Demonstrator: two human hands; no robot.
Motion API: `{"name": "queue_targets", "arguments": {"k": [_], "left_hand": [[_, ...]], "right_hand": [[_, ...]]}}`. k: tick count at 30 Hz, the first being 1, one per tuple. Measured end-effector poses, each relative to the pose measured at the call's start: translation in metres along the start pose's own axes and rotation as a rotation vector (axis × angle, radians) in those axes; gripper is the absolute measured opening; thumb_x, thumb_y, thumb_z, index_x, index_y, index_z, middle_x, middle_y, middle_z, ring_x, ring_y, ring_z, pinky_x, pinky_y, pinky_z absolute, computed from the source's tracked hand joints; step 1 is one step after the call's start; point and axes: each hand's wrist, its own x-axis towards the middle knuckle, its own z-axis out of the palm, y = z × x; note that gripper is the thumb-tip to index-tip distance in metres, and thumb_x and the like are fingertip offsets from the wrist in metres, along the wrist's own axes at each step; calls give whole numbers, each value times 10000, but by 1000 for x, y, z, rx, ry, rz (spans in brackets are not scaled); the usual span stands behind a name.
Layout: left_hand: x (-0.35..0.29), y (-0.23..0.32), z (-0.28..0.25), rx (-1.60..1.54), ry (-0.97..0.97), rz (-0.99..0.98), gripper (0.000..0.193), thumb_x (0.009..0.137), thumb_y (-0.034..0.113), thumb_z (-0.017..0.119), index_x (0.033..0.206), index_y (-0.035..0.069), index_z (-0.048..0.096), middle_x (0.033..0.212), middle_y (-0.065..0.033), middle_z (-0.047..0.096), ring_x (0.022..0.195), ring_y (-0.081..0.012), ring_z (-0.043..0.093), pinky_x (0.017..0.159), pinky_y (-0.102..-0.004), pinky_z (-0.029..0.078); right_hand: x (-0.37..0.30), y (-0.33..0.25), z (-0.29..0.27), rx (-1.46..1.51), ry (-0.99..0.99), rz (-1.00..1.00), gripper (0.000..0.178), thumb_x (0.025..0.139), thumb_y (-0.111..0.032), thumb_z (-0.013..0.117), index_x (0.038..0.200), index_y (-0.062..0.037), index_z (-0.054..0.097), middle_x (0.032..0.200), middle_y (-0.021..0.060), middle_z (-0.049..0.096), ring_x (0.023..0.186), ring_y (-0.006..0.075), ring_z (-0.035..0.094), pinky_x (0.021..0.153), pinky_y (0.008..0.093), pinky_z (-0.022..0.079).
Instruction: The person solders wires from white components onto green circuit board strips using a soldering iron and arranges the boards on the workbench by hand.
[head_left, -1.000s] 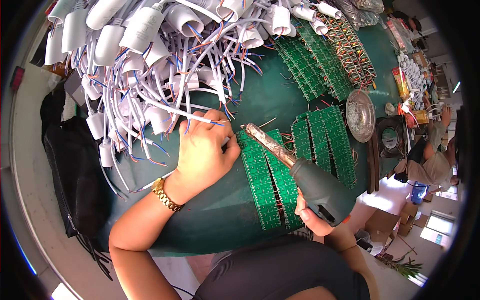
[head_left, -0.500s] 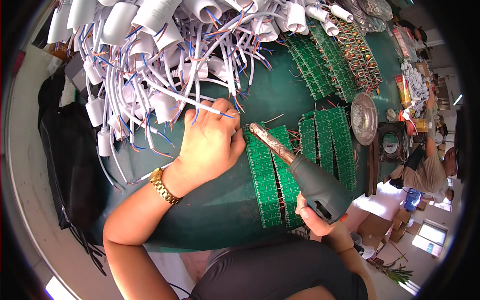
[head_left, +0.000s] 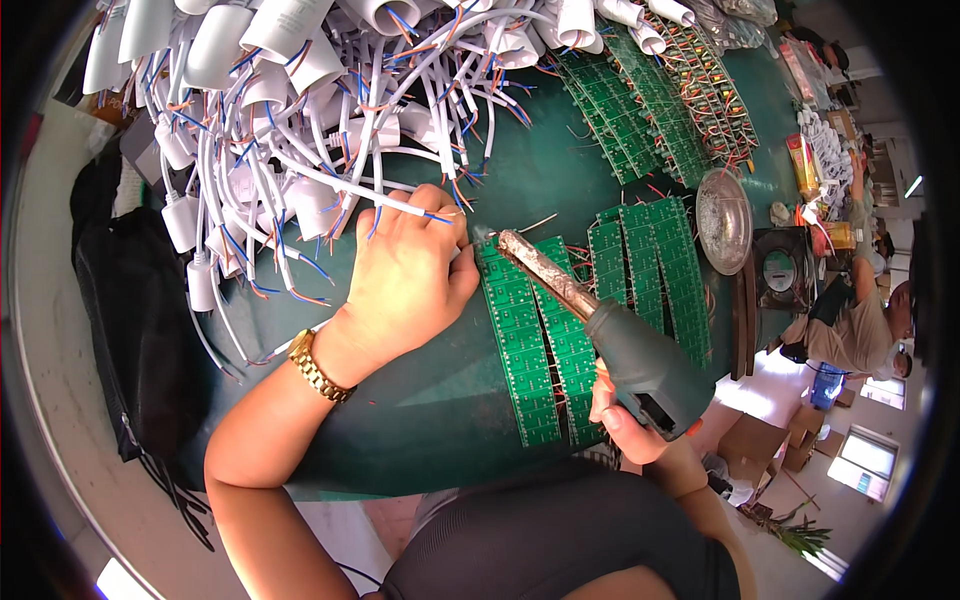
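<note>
My left hand, with a gold watch on its wrist, is closed beside the top left corner of a green circuit board strip. Its thumb and forefinger pinch a white cable that passes under the wrist; the gripped end is mostly hidden. In my right hand is a dark grey soldering gun, fingers wrapped round its grip. Its worn metal barrel slants up and left, the tip over the strip's top end close to my left fingertips. A second strip lies alongside.
White lamp sockets with stripped blue and brown wires are heaped at the far left. More green boards lie right of the gun. Beyond them are a round metal dish and a small fan. Another person sits at right.
The gun's tip sits slightly farther right on the strip's top end. A faint wisp of smoke shows by the corner. My left hand keeps its pinch; the whole view has shifted slightly.
</note>
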Motion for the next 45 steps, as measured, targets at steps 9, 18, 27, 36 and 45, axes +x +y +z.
{"name": "queue_targets", "arguments": {"k": [9, 18, 27, 36, 45], "left_hand": [[1, -3, 1, -30, 4, 16, 165, 681, 46, 665, 780, 71, 535, 855, -97, 495, 838, -305, 516, 726, -425, 363], [1, -6, 1, -33, 22, 44, 160, 678, 44, 664, 770, 75, 537, 857, -97, 494, 850, -305, 515, 715, -425, 374], [2, -6, -1, -55, 1, 42, 170, 678, 30, 664, 785, 67, 537, 885, -103, 506, 861, -312, 516, 735, -430, 381], [2, -7, -1, -80, -28, 53, 157, 702, 43, 651, 806, 51, 535, 917, -116, 518, 879, -321, 513, 750, -428, 373], [1, -2, -1, -46, -26, 8, 161, 701, 33, 637, 824, 49, 534, 923, -117, 523, 875, -325, 513, 733, -423, 362]], "right_hand": [[8, -7, -4, 48, -78, 19, 377, 843, -171, 635, 1165, -44, 485, 820, 41, 542, 728, 132, 545, 659, 300, 495], [8, -16, 1, 26, -2, 51, 194, 777, -97, 666, 948, -65, 579, 811, 21, 602, 692, 120, 587, 637, 275, 494], [3, -6, 1, 17, 10, -40, 229, 820, -136, 641, 1007, -53, 540, 825, 28, 561, 705, 115, 531, 659, 278, 471], [15, -17, -1, 82, -11, 19, 248, 741, -200, 748, 898, -69, 608, 792, 13, 595, 678, 137, 558, 642, 261, 465], [27, -14, 2, -62, 25, -348, 558, 686, -64, 771, 1172, 42, 517, 866, 70, 640, 683, 166, 623, 622, 262, 506]]}}
